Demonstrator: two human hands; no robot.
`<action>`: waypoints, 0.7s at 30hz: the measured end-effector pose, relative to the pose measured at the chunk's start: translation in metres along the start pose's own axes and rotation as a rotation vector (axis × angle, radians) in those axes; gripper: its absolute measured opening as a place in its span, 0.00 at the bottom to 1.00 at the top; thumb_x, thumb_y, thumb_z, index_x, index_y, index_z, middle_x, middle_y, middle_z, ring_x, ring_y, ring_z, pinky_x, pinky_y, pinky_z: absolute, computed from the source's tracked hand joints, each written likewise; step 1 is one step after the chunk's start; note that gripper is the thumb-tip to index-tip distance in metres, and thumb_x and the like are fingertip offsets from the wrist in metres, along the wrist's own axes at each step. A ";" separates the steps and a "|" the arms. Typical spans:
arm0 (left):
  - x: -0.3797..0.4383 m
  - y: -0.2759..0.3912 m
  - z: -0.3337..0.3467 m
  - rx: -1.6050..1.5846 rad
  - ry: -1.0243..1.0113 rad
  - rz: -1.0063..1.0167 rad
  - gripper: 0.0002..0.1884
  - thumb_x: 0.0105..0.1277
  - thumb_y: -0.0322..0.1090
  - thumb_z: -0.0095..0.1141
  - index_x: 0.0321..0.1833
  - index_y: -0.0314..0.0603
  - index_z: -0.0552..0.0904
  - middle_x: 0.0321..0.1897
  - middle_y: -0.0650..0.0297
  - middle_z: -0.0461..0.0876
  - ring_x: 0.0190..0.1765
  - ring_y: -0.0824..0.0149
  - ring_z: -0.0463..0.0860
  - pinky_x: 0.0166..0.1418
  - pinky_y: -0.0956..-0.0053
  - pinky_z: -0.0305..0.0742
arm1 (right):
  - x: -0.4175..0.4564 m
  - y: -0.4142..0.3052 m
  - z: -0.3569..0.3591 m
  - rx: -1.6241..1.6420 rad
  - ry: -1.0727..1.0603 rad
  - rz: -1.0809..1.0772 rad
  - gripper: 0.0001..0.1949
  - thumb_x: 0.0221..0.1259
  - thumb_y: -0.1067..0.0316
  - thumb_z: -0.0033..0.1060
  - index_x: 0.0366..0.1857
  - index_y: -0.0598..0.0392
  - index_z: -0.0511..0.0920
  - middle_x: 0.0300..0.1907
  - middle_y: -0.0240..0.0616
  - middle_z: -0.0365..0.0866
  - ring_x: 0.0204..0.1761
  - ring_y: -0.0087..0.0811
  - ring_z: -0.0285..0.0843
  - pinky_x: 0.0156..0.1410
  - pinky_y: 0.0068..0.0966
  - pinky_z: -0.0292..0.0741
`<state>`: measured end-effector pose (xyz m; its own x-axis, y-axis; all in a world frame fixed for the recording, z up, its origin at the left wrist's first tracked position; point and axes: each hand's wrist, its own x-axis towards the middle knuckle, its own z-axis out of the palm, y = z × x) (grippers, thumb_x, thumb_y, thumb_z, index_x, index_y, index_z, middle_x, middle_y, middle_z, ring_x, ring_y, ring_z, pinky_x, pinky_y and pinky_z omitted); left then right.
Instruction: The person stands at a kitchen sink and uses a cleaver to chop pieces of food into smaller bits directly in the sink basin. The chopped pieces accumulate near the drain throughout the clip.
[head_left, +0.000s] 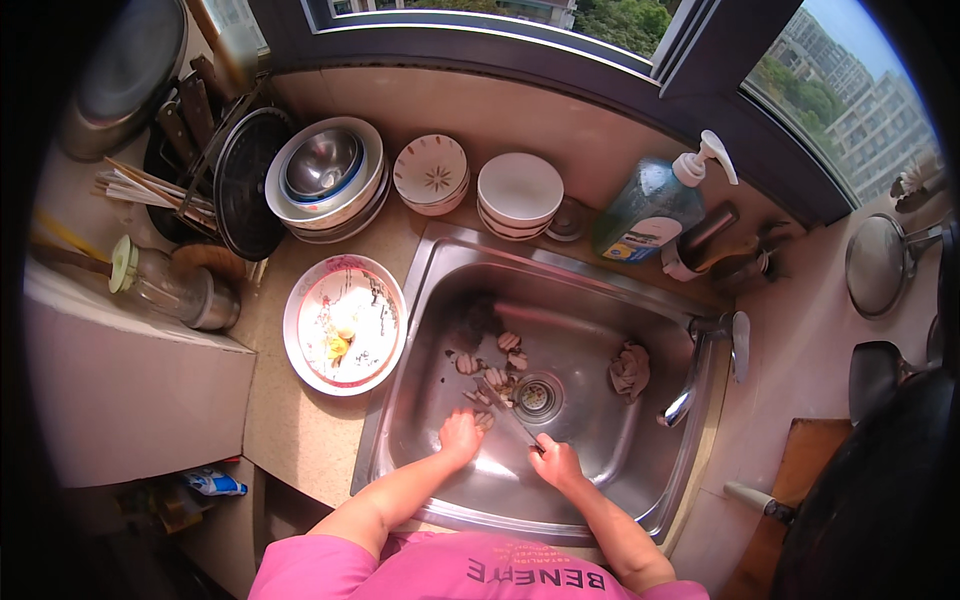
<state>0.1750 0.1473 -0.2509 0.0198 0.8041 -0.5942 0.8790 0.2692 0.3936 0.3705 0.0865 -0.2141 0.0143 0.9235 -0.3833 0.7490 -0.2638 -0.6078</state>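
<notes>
Inside a stainless-steel sink, my right hand grips the handle of a knife. The blade slants up and to the left, toward several pale food pieces with dark stripes or cuts across them. My left hand has its fingers around another pale piece, just left of the blade. Smaller bits lie near the blade's tip. Right of the food pieces sits the drain strainer, holding small scraps. Dark matter lies toward the sink's back left.
A wide bowl with something yellow in it stands left of the sink. Behind are stacked bowls and a pump bottle. A chrome faucet reaches over the right rim, near a crumpled cloth. A white handle juts in at right.
</notes>
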 end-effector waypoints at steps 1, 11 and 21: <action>0.000 -0.001 0.000 0.012 -0.004 -0.015 0.20 0.51 0.37 0.60 0.47 0.38 0.77 0.47 0.51 0.76 0.50 0.48 0.77 0.53 0.58 0.74 | 0.000 0.000 -0.001 -0.005 -0.022 0.013 0.07 0.54 0.62 0.52 0.29 0.52 0.73 0.25 0.52 0.78 0.32 0.55 0.77 0.37 0.48 0.73; 0.006 -0.019 -0.015 -0.211 -0.336 -0.544 0.20 0.53 0.34 0.59 0.49 0.34 0.75 0.50 0.49 0.74 0.55 0.52 0.75 0.55 0.61 0.74 | -0.002 0.000 -0.003 -0.005 -0.020 -0.055 0.06 0.54 0.63 0.52 0.29 0.53 0.72 0.24 0.53 0.78 0.31 0.55 0.77 0.36 0.48 0.72; 0.019 -0.011 0.051 -0.358 0.171 -0.212 0.28 0.51 0.37 0.66 0.51 0.34 0.68 0.54 0.47 0.67 0.51 0.45 0.74 0.55 0.56 0.72 | -0.003 0.002 -0.003 -0.065 -0.044 -0.092 0.07 0.55 0.62 0.53 0.28 0.53 0.71 0.22 0.50 0.78 0.29 0.53 0.77 0.32 0.46 0.73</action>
<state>0.1897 0.1321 -0.3021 -0.2482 0.7793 -0.5754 0.6343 0.5797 0.5115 0.3738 0.0844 -0.2120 -0.0846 0.9294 -0.3593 0.7875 -0.1586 -0.5956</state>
